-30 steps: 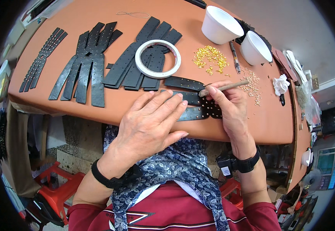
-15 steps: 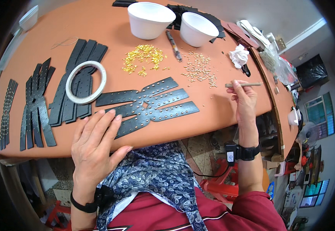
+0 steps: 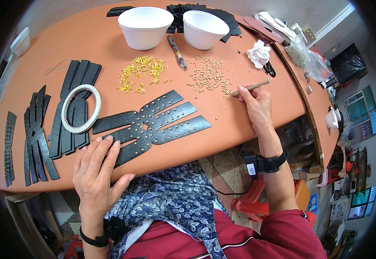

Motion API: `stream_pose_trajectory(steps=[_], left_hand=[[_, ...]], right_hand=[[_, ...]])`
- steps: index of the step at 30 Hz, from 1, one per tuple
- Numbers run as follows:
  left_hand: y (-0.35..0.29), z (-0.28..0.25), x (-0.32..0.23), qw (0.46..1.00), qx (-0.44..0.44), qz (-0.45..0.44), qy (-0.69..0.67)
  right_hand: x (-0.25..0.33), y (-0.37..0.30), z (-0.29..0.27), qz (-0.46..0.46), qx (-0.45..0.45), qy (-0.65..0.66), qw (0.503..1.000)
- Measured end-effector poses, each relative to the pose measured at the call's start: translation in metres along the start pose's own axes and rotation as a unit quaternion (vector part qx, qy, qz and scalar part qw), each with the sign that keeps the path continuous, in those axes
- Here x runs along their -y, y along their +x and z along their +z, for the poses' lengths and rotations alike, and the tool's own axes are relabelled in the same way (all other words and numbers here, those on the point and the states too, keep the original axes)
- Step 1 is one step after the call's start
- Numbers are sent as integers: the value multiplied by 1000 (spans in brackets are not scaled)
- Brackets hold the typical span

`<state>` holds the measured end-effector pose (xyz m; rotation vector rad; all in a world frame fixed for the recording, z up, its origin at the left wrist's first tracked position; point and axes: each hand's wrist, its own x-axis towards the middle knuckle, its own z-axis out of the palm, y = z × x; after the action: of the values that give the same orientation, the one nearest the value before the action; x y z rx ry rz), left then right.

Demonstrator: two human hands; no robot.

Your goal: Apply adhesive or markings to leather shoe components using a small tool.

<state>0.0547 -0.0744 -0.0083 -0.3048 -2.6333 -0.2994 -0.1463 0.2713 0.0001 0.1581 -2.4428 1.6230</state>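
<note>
A black leather strap piece (image 3: 164,133) with slit arms and rows of small metal studs lies near the table's front edge. My left hand (image 3: 94,172) rests flat and open, its fingertips touching the lower left of that piece. Pinched in my right hand (image 3: 259,108) is a thin brown stick (image 3: 255,86), one end pointing down at the table. That end is at the lower right edge of a scatter of small copper-coloured studs (image 3: 209,74). Left of these lies a spread of gold-coloured studs (image 3: 150,70).
A white tape roll (image 3: 97,108) lies on a stack of black leather pieces (image 3: 73,80); more studded pieces (image 3: 37,134) lie further left. Behind the studs stand two white bowls (image 3: 142,36), with a pen (image 3: 177,52) between. Crumpled tissue (image 3: 258,54) sits at the right.
My right hand has moved left and down with the stick, bringing its end to the copper-coloured studs. My left hand remains on the leather piece; the whole view has shifted slightly.
</note>
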Motion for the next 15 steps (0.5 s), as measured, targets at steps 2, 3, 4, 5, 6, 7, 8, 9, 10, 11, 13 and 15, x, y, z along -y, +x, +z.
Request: stream_pose_trajectory(steps=[2,3,4,5,6,7,8,9,10,11,13,15], left_hand=[[0,0,0,1000,1,1,0],[0,0,0,1000,2,1,2],[0,0,0,1000,6,-1,3],[0,0,0,1000,4,1,3],[0,0,0,1000,2,0,1],[0,0,0,1000,3,-4,0],[0,0,0,1000,-2,0,0],[0,0,0,1000,-2,1,0],[0,-1,0,1000,1,-1,0],[0,-1,0,1000,-5,0,1],[0,0,0,1000,-9,0,-7],[0,1,0,1000,-18,2,-7]], right_hand=[[-1,1,1,8,-9,-44,999],[-1,1,1,9,-9,-43,999],[-2,2,2,-21,-14,-82,996],[-3,3,2,-54,-21,-123,991],[-4,3,3,-50,-17,-121,991],[-5,4,4,-51,-25,-148,987],[-7,6,5,-66,-31,-171,983],[-8,7,5,-56,-33,-175,982],[-8,9,4,-46,-24,-138,989],[-9,10,3,-30,-17,-103,994],[-6,11,-4,20,-22,-8,1000],[-3,10,-11,84,-30,116,989]])
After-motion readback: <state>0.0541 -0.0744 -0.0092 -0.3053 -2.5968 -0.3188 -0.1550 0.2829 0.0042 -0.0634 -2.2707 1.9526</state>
